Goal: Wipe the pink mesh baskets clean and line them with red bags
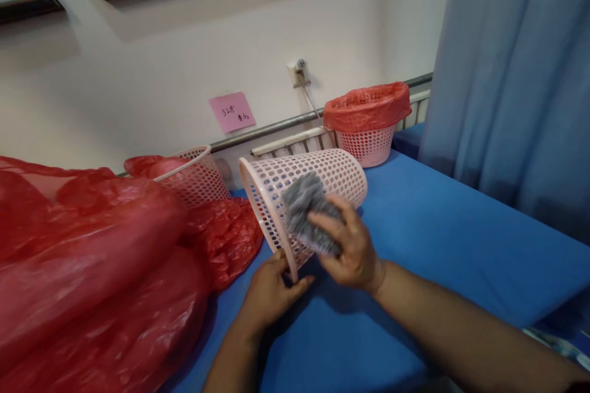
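Note:
A pale pink perforated plastic wastebasket (327, 167) lies tilted on its side over the blue surface, its open rim facing left. My left hand (270, 295) grips the lower part of that rim, with the thumb outside and the other fingers partly hidden by the basket. In my right hand (353, 249) is a fuzzy grey cleaning cloth (306, 209), pressed against the basket's outer side near the rim. The fingers of this hand are bent around the cloth and slightly blurred.
Red plastic bags (92, 282) are heaped on the left. Behind them stands another pink basket (200, 178). A basket lined with a red bag (369, 107) is at the back right. The blue tabletop (452, 221) meets a radiator (295, 144); a blue curtain (502, 86) hangs right.

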`<state>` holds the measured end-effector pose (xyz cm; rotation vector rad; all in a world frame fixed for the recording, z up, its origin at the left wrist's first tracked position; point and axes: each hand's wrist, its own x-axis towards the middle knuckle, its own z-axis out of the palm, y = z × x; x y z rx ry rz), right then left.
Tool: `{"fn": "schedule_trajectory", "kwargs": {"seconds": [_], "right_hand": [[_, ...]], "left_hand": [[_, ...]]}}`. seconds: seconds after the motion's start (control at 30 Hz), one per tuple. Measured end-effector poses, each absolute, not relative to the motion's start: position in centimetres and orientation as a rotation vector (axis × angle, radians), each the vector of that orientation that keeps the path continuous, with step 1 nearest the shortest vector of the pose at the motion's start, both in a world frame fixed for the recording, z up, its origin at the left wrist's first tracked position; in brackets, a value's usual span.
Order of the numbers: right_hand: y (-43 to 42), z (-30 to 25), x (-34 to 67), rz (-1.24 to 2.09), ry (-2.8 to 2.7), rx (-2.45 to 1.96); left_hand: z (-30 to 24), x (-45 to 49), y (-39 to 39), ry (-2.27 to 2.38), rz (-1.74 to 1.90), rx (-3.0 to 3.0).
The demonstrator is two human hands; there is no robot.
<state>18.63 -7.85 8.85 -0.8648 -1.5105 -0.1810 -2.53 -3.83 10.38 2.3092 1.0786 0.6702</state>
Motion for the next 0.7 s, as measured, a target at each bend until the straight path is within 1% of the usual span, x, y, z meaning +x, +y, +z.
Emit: {"fn": "schedule_trajectory", "kwargs": {"seconds": [0.13,0.2,0.3,0.37,0.47,0.57,0.63,0.7], "right_hand": [[-9.2,8.8,16.7,-0.093,-1.750,-0.662],[-9.3,8.8,16.7,-0.085,-1.754,-0.653],[-8.9,8.9,17.4,-0.110,-1.707,-0.695],[-8.0,8.8,18.6,-0.124,-1.585,-0.813],[-5.4,8.4,21.8,-0.070,-1.163,-1.114],[-2.8,8.1,24.9,0.088,-0.736,-1.335],[-2.4,8.1,25.3,0.119,-0.689,-1.363],[-3.6,8.4,23.9,0.049,-0.869,-1.282]], "left_hand": [[10.7,-3.6,-3.9,0.921,1.109,2.224],[10.7,-3.9,-3.9,0.860,1.180,2.218],[10.5,-3.9,-3.9,0.833,1.097,2.246],[10.3,-3.6,-3.9,0.864,0.990,2.260],[9.6,-3.2,-3.8,0.869,0.816,2.286],[8.7,-2.9,-3.6,0.886,0.689,2.337],[8.4,-2.6,-3.4,0.922,0.620,2.381],[8.2,-2.3,-3.4,0.949,0.578,2.425]]}}
